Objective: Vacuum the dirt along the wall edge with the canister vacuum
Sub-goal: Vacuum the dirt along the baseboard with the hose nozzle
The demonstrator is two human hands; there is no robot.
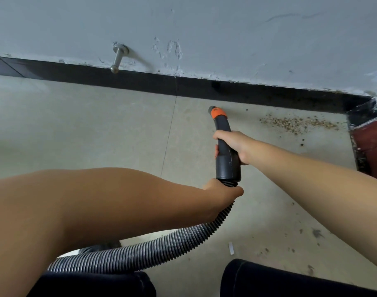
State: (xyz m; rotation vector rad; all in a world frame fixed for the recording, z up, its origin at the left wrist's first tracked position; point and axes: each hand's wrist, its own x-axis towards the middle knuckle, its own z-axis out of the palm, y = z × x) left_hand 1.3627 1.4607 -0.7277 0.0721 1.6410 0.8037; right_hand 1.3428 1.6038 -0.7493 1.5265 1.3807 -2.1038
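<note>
Right hand (232,146) grips the rigid dark handle tube (225,146) at centre frame, fingers wrapped round it. Left hand (220,192) holds the ribbed hose (162,245) just below the cuff, fingers curled. Orange-collared nozzle (216,111) sits at the black baseboard (140,79). Dirt (297,123) lies to its right, near the corner. Judgement: tube stiff and light, good for steering; hose springy, pulls back, so it needs support near the cuff.

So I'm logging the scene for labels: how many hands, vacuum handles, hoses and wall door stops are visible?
Hands: 2, left hand and right hand
Vacuum handle: 1
Ribbed hose: 1
Door stop: 1
Total: 5
</note>
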